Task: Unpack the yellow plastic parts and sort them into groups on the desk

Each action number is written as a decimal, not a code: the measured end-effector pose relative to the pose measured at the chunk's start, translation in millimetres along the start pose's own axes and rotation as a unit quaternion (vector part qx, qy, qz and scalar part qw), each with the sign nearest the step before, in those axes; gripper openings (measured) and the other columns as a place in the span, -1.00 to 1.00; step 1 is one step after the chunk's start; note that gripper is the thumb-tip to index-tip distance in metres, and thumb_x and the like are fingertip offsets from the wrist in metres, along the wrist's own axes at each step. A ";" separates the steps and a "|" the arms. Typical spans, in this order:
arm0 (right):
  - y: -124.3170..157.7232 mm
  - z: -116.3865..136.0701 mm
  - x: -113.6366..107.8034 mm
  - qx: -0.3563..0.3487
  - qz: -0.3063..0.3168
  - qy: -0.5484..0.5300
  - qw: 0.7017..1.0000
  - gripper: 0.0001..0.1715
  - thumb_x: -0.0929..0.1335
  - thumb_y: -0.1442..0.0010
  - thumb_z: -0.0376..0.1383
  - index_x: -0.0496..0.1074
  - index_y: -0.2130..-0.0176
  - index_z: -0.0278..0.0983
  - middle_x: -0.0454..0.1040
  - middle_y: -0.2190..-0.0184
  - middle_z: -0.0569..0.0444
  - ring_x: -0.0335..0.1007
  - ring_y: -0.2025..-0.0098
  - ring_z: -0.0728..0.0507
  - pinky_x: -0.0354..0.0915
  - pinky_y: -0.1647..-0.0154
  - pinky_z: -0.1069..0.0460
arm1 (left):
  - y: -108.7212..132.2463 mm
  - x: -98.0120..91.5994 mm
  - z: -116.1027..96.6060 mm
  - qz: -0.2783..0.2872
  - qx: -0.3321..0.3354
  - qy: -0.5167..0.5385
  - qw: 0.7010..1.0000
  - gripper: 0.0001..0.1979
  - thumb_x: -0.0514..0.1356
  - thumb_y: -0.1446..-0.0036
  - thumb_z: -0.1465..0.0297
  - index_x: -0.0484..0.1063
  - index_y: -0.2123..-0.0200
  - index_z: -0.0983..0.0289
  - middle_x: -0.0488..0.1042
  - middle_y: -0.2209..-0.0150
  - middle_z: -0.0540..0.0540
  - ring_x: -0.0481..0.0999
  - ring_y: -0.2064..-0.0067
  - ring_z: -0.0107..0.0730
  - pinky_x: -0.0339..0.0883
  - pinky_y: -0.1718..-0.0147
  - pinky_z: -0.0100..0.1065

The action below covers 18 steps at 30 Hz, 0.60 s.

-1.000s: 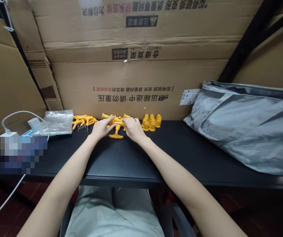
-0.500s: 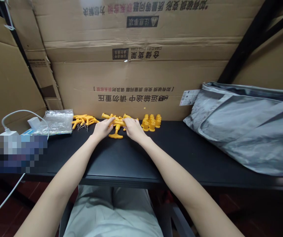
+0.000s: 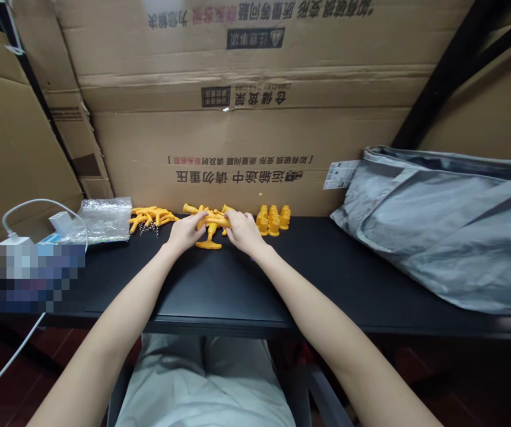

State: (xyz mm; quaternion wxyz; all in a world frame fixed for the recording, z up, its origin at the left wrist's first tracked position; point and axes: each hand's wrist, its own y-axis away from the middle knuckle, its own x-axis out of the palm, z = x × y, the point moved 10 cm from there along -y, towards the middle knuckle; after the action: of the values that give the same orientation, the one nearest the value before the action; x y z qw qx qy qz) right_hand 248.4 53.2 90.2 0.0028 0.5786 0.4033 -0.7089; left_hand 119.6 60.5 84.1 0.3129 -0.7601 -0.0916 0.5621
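Note:
Near the back of the table, my left hand (image 3: 187,230) is closed on one end of a yellow plastic corkscrew piece (image 3: 216,220). My right hand (image 3: 243,230) grips its other end, so the piece lies level between my fingertips. Just below it rests a yellow T-shaped corkscrew (image 3: 209,244), handle toward me. More yellow corkscrew parts (image 3: 190,209) are heaped behind my hands, partly hidden. Left of them is a pile of yellow handles (image 3: 154,213) with metal spirals (image 3: 149,229) showing. On the right, several yellow flared sleeves (image 3: 273,224) stand upright in a group.
A clear plastic bag (image 3: 106,219) and a white charger with cable (image 3: 17,249) lie at the left of the black table (image 3: 219,290). A large grey bag (image 3: 442,231) fills the right side. Cardboard (image 3: 246,130) walls in the back.
My right hand has shifted slightly right along the yellow piece, and its fingers have changed position. My left hand stays nearly where it was.

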 end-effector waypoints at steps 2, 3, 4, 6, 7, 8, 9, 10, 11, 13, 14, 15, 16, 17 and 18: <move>0.2 0.1 -1.5 -0.003 -0.006 -0.014 1.000 -0.70 0.24 -0.25 -0.36 0.31 0.01 -0.34 0.49 0.06 -0.21 0.36 -0.01 -0.28 0.12 0.03 -0.10 | 0.1 -2.5 0.7 -0.005 -0.003 0.001 1.000 -0.60 0.15 -0.20 0.35 0.40 -0.11 0.16 0.56 0.03 0.12 0.57 0.07 -0.22 0.40 0.15 -0.33; 0.5 0.9 -0.8 -0.007 -0.003 -0.019 1.000 -0.69 0.23 -0.27 -0.33 0.30 -0.01 -0.35 0.48 0.03 -0.22 0.35 -0.03 -0.28 0.12 0.02 -0.11 | 0.2 -3.1 2.0 -0.005 -0.007 -0.001 1.000 -0.61 0.16 -0.19 0.35 0.40 -0.11 0.15 0.56 0.03 0.12 0.58 0.07 -0.22 0.40 0.15 -0.33; 0.8 1.9 0.9 -0.011 0.004 -0.022 1.000 -0.68 0.23 -0.29 -0.30 0.30 -0.03 -0.35 0.47 0.01 -0.22 0.35 -0.05 -0.28 0.12 0.01 -0.12 | 0.4 -3.2 3.3 -0.004 -0.010 -0.003 1.000 -0.60 0.16 -0.19 0.34 0.40 -0.11 0.15 0.57 0.04 0.11 0.58 0.08 -0.23 0.40 0.15 -0.33; 1.6 3.7 5.3 -0.016 0.027 -0.019 0.999 -0.69 0.21 -0.31 -0.29 0.31 -0.02 -0.34 0.46 -0.01 -0.22 0.34 -0.06 -0.28 0.13 0.00 -0.13 | 0.9 -1.8 5.2 0.003 -0.013 -0.010 1.000 -0.60 0.17 -0.18 0.34 0.40 -0.11 0.14 0.58 0.06 0.11 0.58 0.09 -0.22 0.40 0.15 -0.32; 1.9 4.2 7.2 -0.018 0.037 -0.015 0.999 -0.71 0.22 -0.31 -0.31 0.32 0.00 -0.34 0.47 0.00 -0.21 0.35 -0.06 -0.28 0.13 0.01 -0.13 | 1.0 -0.7 5.3 0.007 -0.012 -0.013 1.000 -0.60 0.17 -0.18 0.34 0.40 -0.11 0.14 0.58 0.07 0.10 0.58 0.09 -0.21 0.40 0.15 -0.32; 2.0 4.4 8.2 -0.018 0.045 -0.010 0.999 -0.74 0.23 -0.30 -0.33 0.33 0.03 -0.33 0.48 0.02 -0.21 0.35 -0.04 -0.28 0.13 0.02 -0.12 | 1.1 0.6 4.9 0.011 -0.009 -0.014 1.000 -0.61 0.17 -0.18 0.34 0.41 -0.10 0.13 0.59 0.09 0.10 0.59 0.10 -0.21 0.40 0.16 -0.32; 2.0 4.0 7.9 -0.017 0.046 -0.005 0.999 -0.75 0.24 -0.28 -0.36 0.34 0.05 -0.33 0.50 0.05 -0.20 0.36 -0.03 -0.28 0.13 0.02 -0.12 | 1.0 1.5 4.1 0.013 -0.007 -0.014 1.000 -0.62 0.17 -0.18 0.33 0.41 -0.09 0.13 0.59 0.10 0.09 0.59 0.10 -0.21 0.40 0.16 -0.32; 1.7 3.0 6.5 -0.014 0.043 -0.002 0.999 -0.76 0.25 -0.25 -0.38 0.34 0.06 -0.33 0.50 0.07 -0.19 0.37 -0.01 -0.28 0.13 0.03 -0.12 | 1.0 1.8 3.4 0.013 -0.005 -0.012 1.000 -0.62 0.17 -0.19 0.33 0.42 -0.09 0.13 0.59 0.10 0.09 0.59 0.10 -0.22 0.40 0.17 -0.33; 1.4 1.7 4.6 -0.010 0.036 -0.001 0.999 -0.75 0.26 -0.24 -0.39 0.34 0.06 -0.33 0.51 0.09 -0.19 0.38 0.00 -0.28 0.13 0.03 -0.11 | 0.8 1.4 2.7 0.010 -0.004 -0.009 1.000 -0.63 0.16 -0.19 0.33 0.42 -0.08 0.14 0.59 0.10 0.09 0.59 0.10 -0.22 0.40 0.17 -0.34; 0.9 -0.8 0.8 -0.001 0.019 -0.008 1.000 -0.74 0.27 -0.23 -0.38 0.34 0.05 -0.32 0.51 0.11 -0.18 0.39 0.01 -0.28 0.13 0.04 -0.11 | 0.6 -0.5 2.7 0.001 -0.006 -0.004 1.000 -0.62 0.16 -0.19 0.32 0.41 -0.09 0.14 0.58 0.08 0.11 0.59 0.09 -0.22 0.39 0.17 -0.34; 0.9 -1.2 -0.1 -0.001 0.012 -0.014 1.000 -0.73 0.27 -0.24 -0.35 0.33 0.04 -0.32 0.51 0.09 -0.18 0.39 0.01 -0.28 0.14 0.04 -0.11 | 0.6 -1.3 3.3 -0.002 -0.008 -0.004 1.000 -0.62 0.16 -0.19 0.31 0.41 -0.09 0.14 0.58 0.08 0.11 0.59 0.10 -0.23 0.39 0.17 -0.34; 1.0 -0.8 -0.2 -0.003 0.009 -0.021 1.000 -0.71 0.26 -0.26 -0.32 0.33 0.02 -0.32 0.51 0.07 -0.19 0.39 0.00 -0.28 0.14 0.03 -0.11 | 0.5 -2.0 4.3 -0.004 -0.011 -0.006 1.000 -0.61 0.16 -0.19 0.30 0.40 -0.10 0.14 0.59 0.08 0.11 0.59 0.11 -0.23 0.39 0.17 -0.34; 1.2 0.2 0.7 -0.006 0.010 -0.027 1.000 -0.69 0.25 -0.28 -0.29 0.33 -0.01 -0.32 0.50 0.04 -0.19 0.38 -0.02 -0.27 0.14 0.02 -0.12 | 0.6 -2.1 5.5 -0.003 -0.014 -0.010 1.000 -0.61 0.16 -0.20 0.30 0.40 -0.10 0.13 0.59 0.09 0.10 0.59 0.12 -0.24 0.39 0.17 -0.35; 1.5 1.3 2.4 -0.009 0.015 -0.031 0.999 -0.67 0.23 -0.29 -0.28 0.32 -0.02 -0.32 0.49 0.02 -0.20 0.37 -0.04 -0.27 0.14 0.00 -0.12 | 0.6 -2.0 6.5 -0.001 -0.016 -0.015 1.000 -0.60 0.16 -0.20 0.29 0.39 -0.11 0.13 0.60 0.11 0.09 0.59 0.14 -0.25 0.39 0.18 -0.35; 1.8 2.2 4.7 -0.010 0.024 -0.032 0.999 -0.66 0.22 -0.31 -0.27 0.32 -0.04 -0.33 0.48 0.00 -0.21 0.36 -0.06 -0.27 0.14 0.00 -0.13 | 0.7 -1.6 7.2 0.001 -0.016 -0.019 1.000 -0.60 0.16 -0.19 0.30 0.39 -0.11 0.12 0.60 0.12 0.08 0.60 0.15 -0.27 0.39 0.18 -0.36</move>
State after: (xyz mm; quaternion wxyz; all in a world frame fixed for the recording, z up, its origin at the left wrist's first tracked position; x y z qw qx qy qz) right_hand 245.8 52.9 85.3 0.0391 0.5652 0.3960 -0.7227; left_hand 112.4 61.9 83.7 0.2985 -0.7542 -0.1054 0.5753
